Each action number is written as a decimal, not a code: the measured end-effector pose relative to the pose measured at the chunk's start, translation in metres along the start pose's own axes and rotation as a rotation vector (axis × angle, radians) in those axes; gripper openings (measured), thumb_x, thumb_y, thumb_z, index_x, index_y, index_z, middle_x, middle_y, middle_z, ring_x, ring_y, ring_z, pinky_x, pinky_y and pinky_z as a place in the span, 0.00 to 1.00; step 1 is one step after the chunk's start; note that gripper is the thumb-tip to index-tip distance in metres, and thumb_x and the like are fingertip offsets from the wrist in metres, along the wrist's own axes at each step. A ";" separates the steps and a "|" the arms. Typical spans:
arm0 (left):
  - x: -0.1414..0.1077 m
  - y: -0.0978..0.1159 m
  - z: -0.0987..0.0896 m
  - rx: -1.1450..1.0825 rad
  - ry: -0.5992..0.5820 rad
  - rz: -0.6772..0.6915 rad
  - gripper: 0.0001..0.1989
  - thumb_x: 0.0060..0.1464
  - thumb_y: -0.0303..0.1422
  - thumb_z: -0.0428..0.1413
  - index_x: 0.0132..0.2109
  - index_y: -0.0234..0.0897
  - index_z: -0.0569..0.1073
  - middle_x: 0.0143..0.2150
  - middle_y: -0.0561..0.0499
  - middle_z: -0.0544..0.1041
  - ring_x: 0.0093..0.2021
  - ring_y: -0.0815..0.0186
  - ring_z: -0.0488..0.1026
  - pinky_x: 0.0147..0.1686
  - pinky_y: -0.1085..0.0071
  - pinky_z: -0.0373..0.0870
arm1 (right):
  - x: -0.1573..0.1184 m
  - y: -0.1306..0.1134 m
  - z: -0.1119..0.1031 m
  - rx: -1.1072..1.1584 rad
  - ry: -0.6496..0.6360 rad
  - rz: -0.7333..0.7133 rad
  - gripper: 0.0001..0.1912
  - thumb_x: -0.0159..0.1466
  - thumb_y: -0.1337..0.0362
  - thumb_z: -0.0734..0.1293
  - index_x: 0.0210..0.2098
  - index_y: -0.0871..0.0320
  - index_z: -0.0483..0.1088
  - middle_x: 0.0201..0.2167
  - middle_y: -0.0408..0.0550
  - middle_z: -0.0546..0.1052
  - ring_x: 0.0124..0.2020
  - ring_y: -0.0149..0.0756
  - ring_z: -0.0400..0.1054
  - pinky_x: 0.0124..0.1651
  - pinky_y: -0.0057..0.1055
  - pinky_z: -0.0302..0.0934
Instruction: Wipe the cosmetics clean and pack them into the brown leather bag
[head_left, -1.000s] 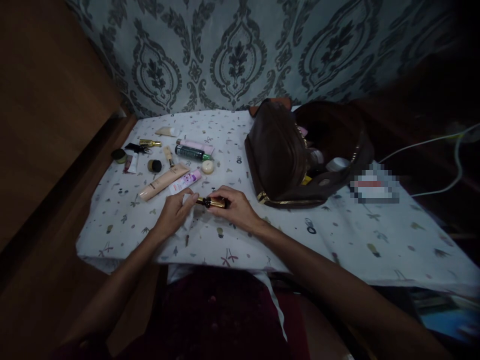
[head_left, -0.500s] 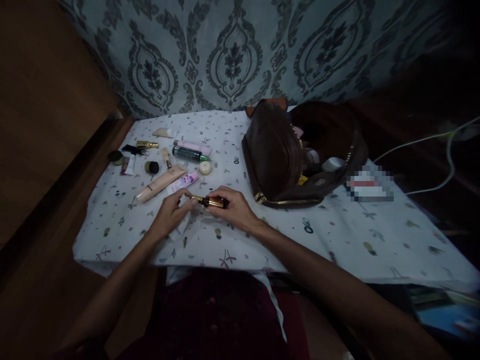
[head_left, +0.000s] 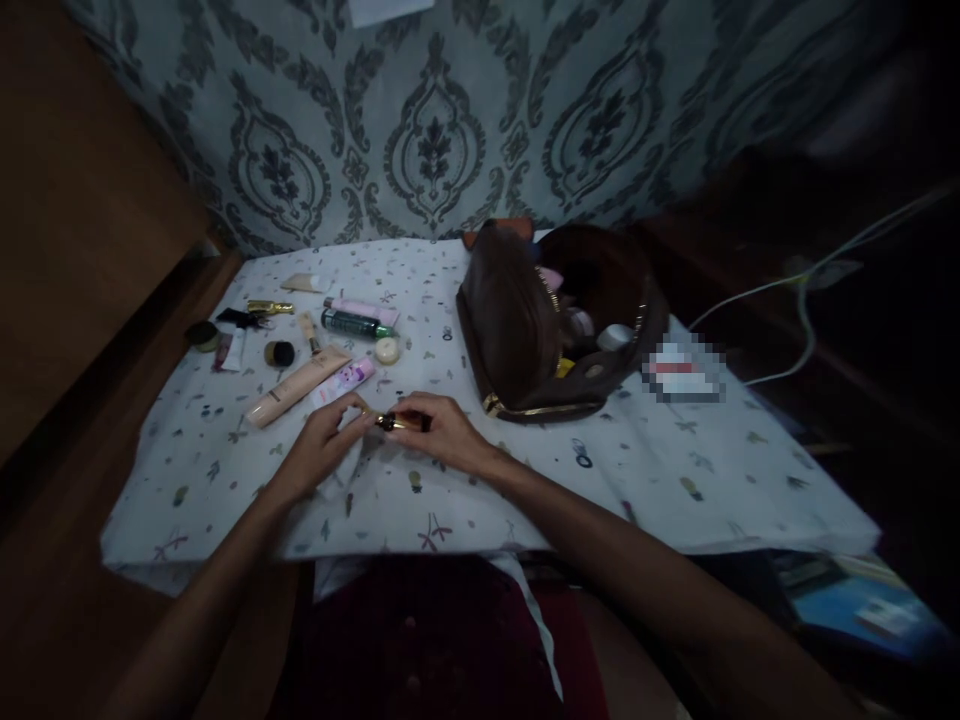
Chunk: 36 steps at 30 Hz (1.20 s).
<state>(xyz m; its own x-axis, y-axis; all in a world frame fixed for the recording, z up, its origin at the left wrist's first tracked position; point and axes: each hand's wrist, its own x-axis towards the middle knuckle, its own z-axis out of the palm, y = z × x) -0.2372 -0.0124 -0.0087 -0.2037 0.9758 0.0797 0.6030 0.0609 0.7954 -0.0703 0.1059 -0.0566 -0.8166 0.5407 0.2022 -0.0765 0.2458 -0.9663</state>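
Observation:
Between my two hands, low over the front middle of the table, lies a small gold-and-dark cosmetic tube (head_left: 406, 422), roughly level; it could be a lipstick. My left hand (head_left: 330, 438) pinches its left end, which the fingers partly cover. Around the right part are the fingers of my right hand (head_left: 439, 428). Something white and soft, like a wipe or tissue (head_left: 341, 475), shows beneath my left hand. Just beyond that hand are a beige squeeze tube (head_left: 296, 387) and a pink-and-white tube (head_left: 349, 380). A small cream-coloured round jar (head_left: 387, 350) stands behind them.
A brown bag (head_left: 506, 320), unzipped and holding several items, stands right of centre. Farther left lie a dark green bottle (head_left: 356, 324), a gold tube (head_left: 270, 307) and small jars (head_left: 280, 353). A white cable (head_left: 806, 330) runs at right. Patterned cloth covers the table (head_left: 637, 490).
The whole view has shifted, so the table and bag appear farther left. Both hands still hold the cosmetic tube at about the same spot over the table.

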 end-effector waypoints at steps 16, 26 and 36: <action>0.020 0.007 0.001 0.093 -0.069 0.173 0.15 0.59 0.46 0.53 0.43 0.42 0.76 0.37 0.51 0.80 0.39 0.58 0.77 0.37 0.71 0.72 | -0.015 -0.051 -0.041 -0.050 -0.163 0.000 0.10 0.57 0.65 0.74 0.36 0.56 0.70 0.32 0.40 0.73 0.35 0.31 0.67 0.37 0.26 0.62; 0.038 0.020 0.028 0.117 -0.182 0.262 0.14 0.62 0.45 0.51 0.39 0.43 0.75 0.33 0.52 0.81 0.32 0.61 0.79 0.30 0.72 0.73 | -0.051 -0.143 -0.167 -0.217 0.569 -0.093 0.16 0.57 0.54 0.75 0.39 0.55 0.73 0.36 0.45 0.77 0.36 0.35 0.72 0.39 0.31 0.67; 0.073 0.112 0.094 0.567 -0.223 0.774 0.29 0.60 0.32 0.52 0.67 0.39 0.60 0.43 0.44 0.82 0.34 0.60 0.80 0.25 0.70 0.72 | -0.063 -0.118 -0.196 -0.692 0.331 -0.069 0.10 0.66 0.57 0.69 0.36 0.57 0.74 0.33 0.46 0.76 0.33 0.34 0.69 0.37 0.30 0.61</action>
<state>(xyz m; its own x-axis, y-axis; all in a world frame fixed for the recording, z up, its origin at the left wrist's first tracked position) -0.1116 0.0853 0.0298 0.5185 0.8027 0.2948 0.8012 -0.5765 0.1607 0.1024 0.2002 0.0759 -0.6008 0.6918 0.4006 0.3434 0.6759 -0.6521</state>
